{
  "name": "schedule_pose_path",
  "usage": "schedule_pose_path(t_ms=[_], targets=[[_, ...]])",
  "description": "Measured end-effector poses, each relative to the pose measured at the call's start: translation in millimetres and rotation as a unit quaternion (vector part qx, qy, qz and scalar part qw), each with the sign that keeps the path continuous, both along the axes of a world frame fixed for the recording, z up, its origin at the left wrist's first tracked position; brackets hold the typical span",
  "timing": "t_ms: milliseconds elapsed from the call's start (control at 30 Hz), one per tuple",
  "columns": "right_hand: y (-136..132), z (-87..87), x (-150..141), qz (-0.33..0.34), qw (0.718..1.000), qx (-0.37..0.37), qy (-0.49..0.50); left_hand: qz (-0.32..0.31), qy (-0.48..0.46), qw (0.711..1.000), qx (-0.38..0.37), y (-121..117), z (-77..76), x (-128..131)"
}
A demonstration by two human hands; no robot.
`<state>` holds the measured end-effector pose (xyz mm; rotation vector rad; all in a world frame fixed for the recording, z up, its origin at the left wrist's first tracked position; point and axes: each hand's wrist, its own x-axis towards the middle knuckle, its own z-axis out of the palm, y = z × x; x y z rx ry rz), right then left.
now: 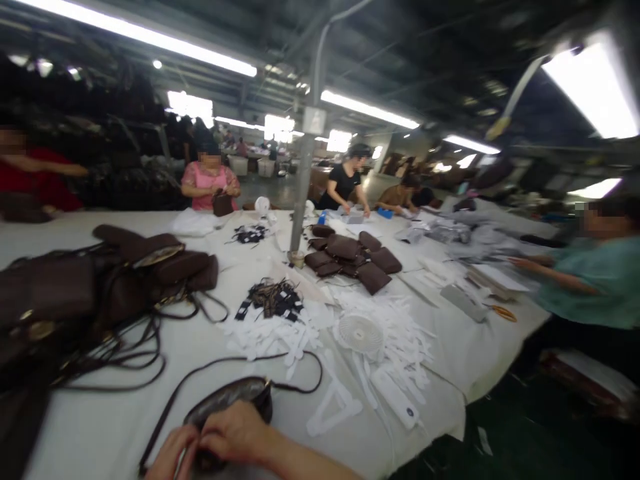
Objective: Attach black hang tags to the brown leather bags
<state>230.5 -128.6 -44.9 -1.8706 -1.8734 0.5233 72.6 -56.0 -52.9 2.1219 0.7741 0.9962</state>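
A dark brown handbag [225, 399] with a long thin strap [193, 375] lies at the near edge of the white table. My left hand [174, 455] is closed at the bag's near left end, fingers bent and thumb pressed in. Just beside it, my right hand [237, 432] lies over the bag's near side with its fingers pinched together. The fingertips of both hands meet at the bag; the small part between them is hidden. The strap loops out beyond the bag and down to the left.
Brown bags with tangled straps [113, 280] are heaped at left. Beyond are black tags with cords [273, 298], white strips [405, 333], a white fan [359, 332] and more brown bags [345, 250]. A metal post [303, 180] rises from the table. Co-workers stand around; orange-handled scissors [503, 313] lie at right.
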Motion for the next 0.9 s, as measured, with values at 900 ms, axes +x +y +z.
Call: schedule_pose_path(t_ms=[900], targets=[[34, 40.1, -19, 0.162, 0.976, -0.11, -0.096, 0.034, 0.158, 0.96, -0.228, -8, -41.3, -25]])
